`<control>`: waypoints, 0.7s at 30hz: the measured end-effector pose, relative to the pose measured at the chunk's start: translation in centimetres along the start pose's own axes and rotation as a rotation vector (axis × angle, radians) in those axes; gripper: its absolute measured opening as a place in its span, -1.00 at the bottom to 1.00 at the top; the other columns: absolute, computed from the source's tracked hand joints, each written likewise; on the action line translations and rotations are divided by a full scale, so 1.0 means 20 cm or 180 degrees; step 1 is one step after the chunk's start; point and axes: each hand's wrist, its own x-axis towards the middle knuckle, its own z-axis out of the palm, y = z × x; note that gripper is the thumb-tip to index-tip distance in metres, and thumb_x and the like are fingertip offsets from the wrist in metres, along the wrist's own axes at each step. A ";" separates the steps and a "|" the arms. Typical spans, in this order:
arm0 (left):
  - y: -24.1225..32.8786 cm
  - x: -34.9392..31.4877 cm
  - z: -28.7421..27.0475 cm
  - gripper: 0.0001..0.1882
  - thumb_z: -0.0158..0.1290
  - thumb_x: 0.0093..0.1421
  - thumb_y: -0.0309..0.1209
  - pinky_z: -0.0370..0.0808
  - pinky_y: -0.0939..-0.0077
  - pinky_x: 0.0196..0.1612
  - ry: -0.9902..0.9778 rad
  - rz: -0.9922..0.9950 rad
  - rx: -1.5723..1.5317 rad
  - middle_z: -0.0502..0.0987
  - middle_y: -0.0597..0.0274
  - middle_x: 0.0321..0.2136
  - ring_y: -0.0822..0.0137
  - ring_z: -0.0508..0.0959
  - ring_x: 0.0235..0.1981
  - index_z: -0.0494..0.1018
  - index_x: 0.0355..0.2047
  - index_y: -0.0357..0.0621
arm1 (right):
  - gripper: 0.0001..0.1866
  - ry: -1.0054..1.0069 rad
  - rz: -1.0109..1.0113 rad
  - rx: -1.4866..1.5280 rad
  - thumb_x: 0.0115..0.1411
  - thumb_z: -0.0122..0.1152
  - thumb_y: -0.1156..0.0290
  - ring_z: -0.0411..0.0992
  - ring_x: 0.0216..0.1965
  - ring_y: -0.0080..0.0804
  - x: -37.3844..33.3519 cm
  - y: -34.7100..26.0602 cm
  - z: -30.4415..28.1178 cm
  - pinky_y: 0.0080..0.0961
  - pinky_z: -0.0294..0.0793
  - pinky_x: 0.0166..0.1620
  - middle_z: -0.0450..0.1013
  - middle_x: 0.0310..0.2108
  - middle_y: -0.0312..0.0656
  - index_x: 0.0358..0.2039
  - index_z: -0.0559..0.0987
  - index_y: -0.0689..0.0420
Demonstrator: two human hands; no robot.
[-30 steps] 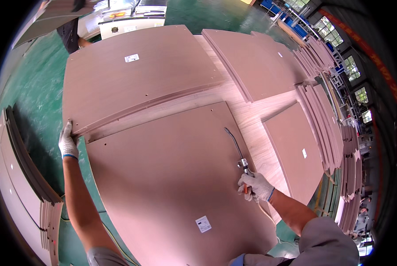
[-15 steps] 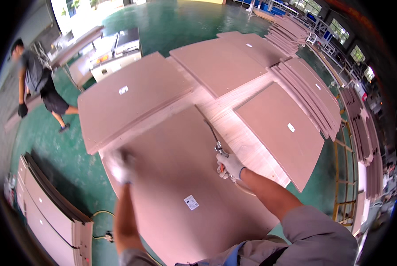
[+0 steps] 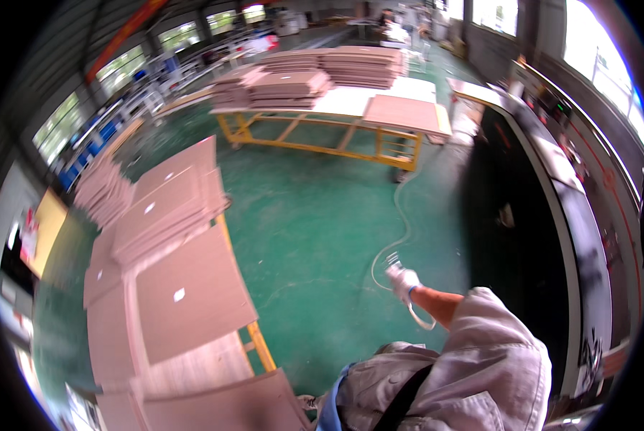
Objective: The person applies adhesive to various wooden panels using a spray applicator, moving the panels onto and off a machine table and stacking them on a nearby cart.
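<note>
My right hand [image 3: 404, 280], in a pale work glove with a blue cuff, stretches out over the green floor. It is closed around an air gun [image 3: 393, 260], a silvery tool blurred by motion. A pale hose [image 3: 409, 223] loops below the hand and winds across the floor toward a far cart. My left hand is out of view. On my left, a brown flat panel [image 3: 192, 291] with a white label lies on a low table with yellow legs [image 3: 261, 346]. Another panel [image 3: 225, 404] lies nearer, at the lower edge.
Ahead stands a yellow-framed cart [image 3: 322, 147] on casters, bearing stacked brown panels [image 3: 361, 66] and a single panel [image 3: 402, 113]. A long dark-sided machine or bench [image 3: 530, 208] runs along the right. More panel stacks [image 3: 167, 208] line the left table.
My view has swung right, away from the labelled panel in front of me. The air gun has stayed in my right hand, now over the floor. My left hand has left the view.
</note>
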 end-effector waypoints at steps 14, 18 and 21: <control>2.57 -0.09 1.34 -0.49 0.11 0.36 -0.08 0.45 0.09 0.12 -0.2322 0.1170 -0.0205 0.57 -0.09 0.06 0.00 0.50 0.03 0.50 0.04 -0.33 | -0.58 0.2788 0.2011 0.5665 0.40 0.14 -0.11 0.22 -0.74 -0.55 -0.45 0.85 -1.58 -0.51 0.11 -0.66 0.28 -0.69 -0.42 -0.46 0.44 -0.09; 3.01 0.06 1.72 -0.50 0.10 0.37 -0.07 0.49 0.11 0.06 -0.2546 0.0601 0.0159 0.61 -0.09 0.00 0.03 0.55 -0.05 0.53 -0.02 -0.35 | -0.58 0.3703 0.1809 0.5895 0.42 0.09 -0.12 0.18 -0.75 -0.58 -0.44 1.22 -2.13 -0.53 0.15 -0.65 0.28 -0.68 -0.43 -0.42 0.44 -0.07; 3.50 0.17 2.01 -0.50 0.10 0.37 -0.06 0.52 0.13 0.02 -0.2670 0.0365 0.0262 0.64 -0.08 -0.04 0.05 0.58 -0.10 0.56 -0.07 -0.37 | -0.58 0.2650 0.1819 0.4649 0.41 0.12 -0.09 0.16 -0.78 -0.57 -0.57 1.33 -2.46 -0.48 0.15 -0.68 0.27 -0.71 -0.40 -0.42 0.45 -0.04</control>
